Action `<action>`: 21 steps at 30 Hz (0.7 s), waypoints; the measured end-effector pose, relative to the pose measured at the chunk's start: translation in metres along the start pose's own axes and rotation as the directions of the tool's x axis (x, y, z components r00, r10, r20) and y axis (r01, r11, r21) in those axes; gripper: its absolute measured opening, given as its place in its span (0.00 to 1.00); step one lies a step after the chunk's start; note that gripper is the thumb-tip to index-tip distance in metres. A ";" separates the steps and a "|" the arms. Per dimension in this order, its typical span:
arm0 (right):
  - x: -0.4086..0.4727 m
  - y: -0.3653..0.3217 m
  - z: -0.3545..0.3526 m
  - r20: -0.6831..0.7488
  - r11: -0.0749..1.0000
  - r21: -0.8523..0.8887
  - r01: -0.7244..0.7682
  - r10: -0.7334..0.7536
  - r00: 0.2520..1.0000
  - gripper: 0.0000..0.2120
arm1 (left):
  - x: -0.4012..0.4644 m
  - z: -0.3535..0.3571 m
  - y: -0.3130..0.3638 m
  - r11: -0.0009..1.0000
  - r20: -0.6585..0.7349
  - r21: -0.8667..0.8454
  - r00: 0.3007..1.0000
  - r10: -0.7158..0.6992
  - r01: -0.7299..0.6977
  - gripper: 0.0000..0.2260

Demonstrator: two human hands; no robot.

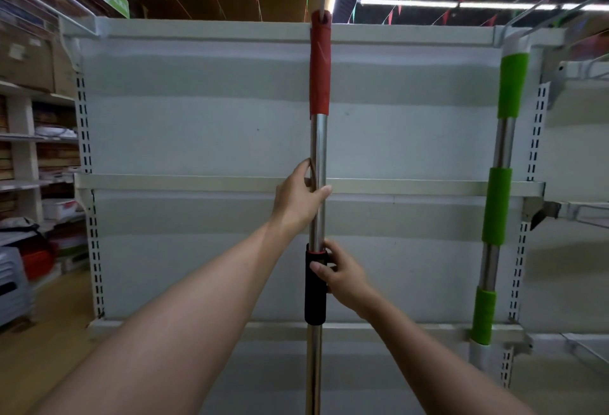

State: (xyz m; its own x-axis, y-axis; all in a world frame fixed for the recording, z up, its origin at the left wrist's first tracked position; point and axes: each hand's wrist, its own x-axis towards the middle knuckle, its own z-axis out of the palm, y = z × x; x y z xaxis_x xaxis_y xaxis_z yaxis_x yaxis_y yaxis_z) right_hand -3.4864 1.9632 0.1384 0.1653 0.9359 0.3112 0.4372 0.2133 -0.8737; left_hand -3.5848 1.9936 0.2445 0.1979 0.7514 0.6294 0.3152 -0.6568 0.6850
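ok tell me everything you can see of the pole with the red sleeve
The pole is a shiny metal tube, steel by its look, standing almost upright in front of a grey shelf unit and running out of the frame at top and bottom. A red sleeve wraps its upper part; lower down sits a black foam grip with a thin red ring on top. The left hand curls round the bare tube, the right hand grips the top of the black grip.

The left arm [197, 309] and right arm [428, 348] are bare along all that shows, slender and smooth. The left hand [298, 197] and right hand [342, 274] are bare too, with short, plain nails.
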 end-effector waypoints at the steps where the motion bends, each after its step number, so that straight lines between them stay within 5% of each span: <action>1: -0.001 0.000 0.002 -0.014 1.000 -0.018 -0.001 0.001 1.000 0.18 | -0.001 0.001 0.000 1.000 -0.003 -0.006 1.000 -0.008 0.008 0.22; 7: -0.007 -0.003 0.005 -0.030 1.000 -0.021 -0.007 0.006 1.000 0.14 | -0.008 0.006 -0.008 0.999 0.057 -0.010 0.998 -0.036 0.037 0.29; 12: -0.037 0.005 0.009 -0.014 0.999 -0.037 -0.015 0.014 1.000 0.28 | -0.045 -0.001 -0.030 0.991 0.183 0.130 0.981 -0.065 0.041 0.41; 16: -0.067 0.016 -0.004 -0.032 0.939 -0.323 -0.115 0.111 0.993 0.40 | -0.075 -0.017 -0.041 0.942 0.325 0.321 0.946 -0.012 -0.099 0.44; 21: -0.109 0.007 -0.022 -0.055 0.848 -0.515 -0.121 0.109 0.993 0.39 | -0.116 -0.017 -0.033 0.948 0.353 0.296 0.936 0.007 -0.119 0.43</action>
State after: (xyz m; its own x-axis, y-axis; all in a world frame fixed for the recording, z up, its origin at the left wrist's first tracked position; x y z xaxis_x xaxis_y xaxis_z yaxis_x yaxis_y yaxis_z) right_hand -3.4817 1.8566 0.1062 0.2599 0.9367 0.2346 0.8065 -0.0769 -0.5863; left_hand -3.6341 1.9269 0.1549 0.5152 0.7203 0.4645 0.5500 -0.6935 0.4655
